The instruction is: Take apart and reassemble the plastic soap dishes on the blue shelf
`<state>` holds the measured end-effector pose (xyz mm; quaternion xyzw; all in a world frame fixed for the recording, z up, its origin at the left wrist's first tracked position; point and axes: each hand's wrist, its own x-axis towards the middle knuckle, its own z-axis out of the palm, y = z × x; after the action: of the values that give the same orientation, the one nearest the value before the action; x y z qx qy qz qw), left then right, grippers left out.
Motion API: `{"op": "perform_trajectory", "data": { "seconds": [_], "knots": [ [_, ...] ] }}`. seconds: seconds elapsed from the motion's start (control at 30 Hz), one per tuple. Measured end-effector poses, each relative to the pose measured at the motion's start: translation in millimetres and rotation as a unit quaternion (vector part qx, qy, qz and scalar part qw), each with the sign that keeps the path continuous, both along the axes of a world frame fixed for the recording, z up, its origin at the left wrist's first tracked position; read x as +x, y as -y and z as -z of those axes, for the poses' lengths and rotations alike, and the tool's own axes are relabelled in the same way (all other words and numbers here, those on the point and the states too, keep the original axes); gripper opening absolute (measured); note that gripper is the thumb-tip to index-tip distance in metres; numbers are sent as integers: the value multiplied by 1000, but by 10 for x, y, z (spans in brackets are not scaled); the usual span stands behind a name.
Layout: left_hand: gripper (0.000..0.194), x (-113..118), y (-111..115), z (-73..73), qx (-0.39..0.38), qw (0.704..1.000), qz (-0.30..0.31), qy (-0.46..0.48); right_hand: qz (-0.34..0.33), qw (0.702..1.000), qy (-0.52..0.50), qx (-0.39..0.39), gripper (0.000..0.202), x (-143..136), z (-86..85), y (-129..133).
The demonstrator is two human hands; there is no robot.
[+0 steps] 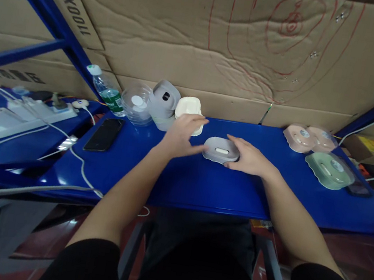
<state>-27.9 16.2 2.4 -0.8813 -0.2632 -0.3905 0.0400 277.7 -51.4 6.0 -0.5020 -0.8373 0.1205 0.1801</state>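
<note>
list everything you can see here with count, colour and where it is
grey soap dish: 1, grey, centre of bench, between both hands
blue bench: 1, blue, across the view
cream dish: 1, cream, behind left hand
grey lids: stack, grey, back centre-left
clear bowl: 1, clear, beside the stack
water bottle: 1, clear, green label, back left
phone: 1, black, left
pink dishes: 2, pink, back right
green dish: 1, green, right
power strip: 1, white, far left
left hand: open, by dish
right hand: on dish

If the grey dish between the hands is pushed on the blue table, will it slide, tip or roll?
The grey dish looks low, wide and flat-bottomed, so it probably slides rather than tips or rolls. It seems to be rigid plastic, likely light. The blue table looks glossy, so it may slip easily; the right hand steadies it.
</note>
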Motion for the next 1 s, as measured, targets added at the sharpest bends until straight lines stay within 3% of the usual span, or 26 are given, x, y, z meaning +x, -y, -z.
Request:
{"op": "perform_trajectory", "data": {
  "seconds": [0.07, 0.17, 0.57, 0.73, 0.9, 1.0],
  "knots": [
    [91, 168, 92, 60, -35, 997, 50, -56, -16, 999, -41, 18, 104, -20, 16, -5],
    [94, 260, 137, 140, -67, 991, 77, -85, -37, 994, -90, 47, 96, -42, 49, -21],
    [118, 177, 98, 116, -104, 989, 92, -57, 5, 981, -186, 62, 80, -114, 52, -17],
    [110, 206, 86, 149, -91, 992, 86, -31, 0, 979, -182, 89, 75, -123, 69, -30],
    [124, 211, 71, 140, -90, 990, 96, -50, 17, 977, -190, 91, 73, -155, 82, -25],
    [104, 179, 57, 115, -103, 990, 92, -38, 36, 971, -216, 101, 73, -200, 85, -7]
  ]
}}
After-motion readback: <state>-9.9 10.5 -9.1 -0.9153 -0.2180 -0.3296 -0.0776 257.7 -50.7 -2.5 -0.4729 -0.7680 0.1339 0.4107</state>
